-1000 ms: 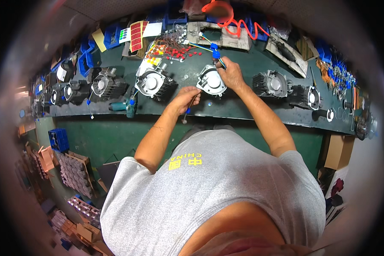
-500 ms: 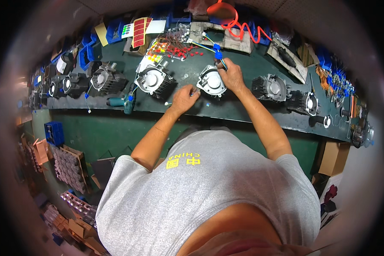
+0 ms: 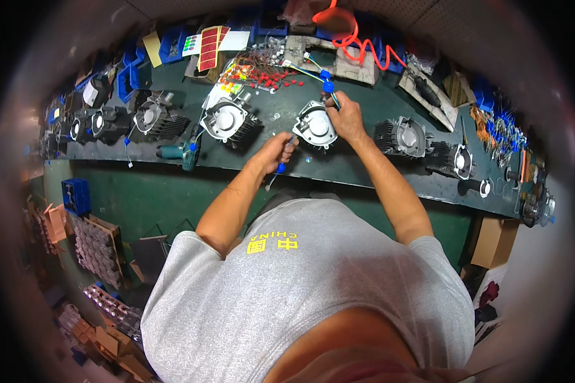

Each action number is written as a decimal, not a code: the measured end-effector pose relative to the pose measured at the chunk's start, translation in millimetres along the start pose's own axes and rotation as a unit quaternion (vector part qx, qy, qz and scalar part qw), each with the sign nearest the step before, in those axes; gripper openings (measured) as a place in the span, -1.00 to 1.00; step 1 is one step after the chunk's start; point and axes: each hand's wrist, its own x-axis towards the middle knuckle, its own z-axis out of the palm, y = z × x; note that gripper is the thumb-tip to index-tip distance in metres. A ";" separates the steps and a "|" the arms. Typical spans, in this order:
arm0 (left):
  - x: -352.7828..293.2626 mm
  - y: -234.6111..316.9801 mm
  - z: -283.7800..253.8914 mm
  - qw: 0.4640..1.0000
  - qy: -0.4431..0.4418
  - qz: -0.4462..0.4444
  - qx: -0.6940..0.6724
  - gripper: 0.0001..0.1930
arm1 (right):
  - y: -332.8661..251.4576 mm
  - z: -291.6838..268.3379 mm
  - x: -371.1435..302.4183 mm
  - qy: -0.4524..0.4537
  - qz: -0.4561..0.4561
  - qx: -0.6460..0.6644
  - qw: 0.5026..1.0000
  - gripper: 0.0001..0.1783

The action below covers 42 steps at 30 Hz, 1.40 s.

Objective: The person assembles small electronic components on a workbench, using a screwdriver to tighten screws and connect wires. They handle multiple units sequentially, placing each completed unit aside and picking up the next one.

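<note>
In front of me on the bench is a silver-faced, finned metal motor housing (image 3: 315,126), its round face turned up. My left hand (image 3: 276,152) is closed at its near-left side on a thin wire lead (image 3: 282,168), which carries a blue piece and hangs past the bench edge. At the housing's upper right, my right hand (image 3: 346,117) pinches a second wire lead (image 3: 328,85). That lead runs up and left through blue pieces to pale connectors. Where the wires meet the housing is hidden by my fingers.
Similar housings stand left (image 3: 226,121) and right (image 3: 406,135) along the dark green bench (image 3: 268,115). A teal power driver (image 3: 172,151) lies to the left. Red-tipped wires (image 3: 276,81) are heaped behind, under a coiled red hose (image 3: 370,51). Blue-ended wires (image 3: 508,127) lie far right.
My left hand has turned and closed on its lead, whose blue piece now dangles below the fist. The right hand keeps its pinch near the housing. The whole view has shifted slightly.
</note>
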 end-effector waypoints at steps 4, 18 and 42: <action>0.8 2.9 -4.9 0.995 0.008 0.071 0.063 -0.84 | 0.3 0.6 -1.2 0.002 0.002 0.011 1.000 -0.83; -8.2 3.8 9.0 0.989 0.071 0.091 0.093 -0.73 | 2.0 2.2 -1.0 0.015 -0.030 0.013 0.999 -0.80; 5.5 -3.5 6.5 0.981 0.071 0.147 0.101 -0.83 | 0.0 1.8 -1.4 0.014 -0.008 0.004 1.000 -0.84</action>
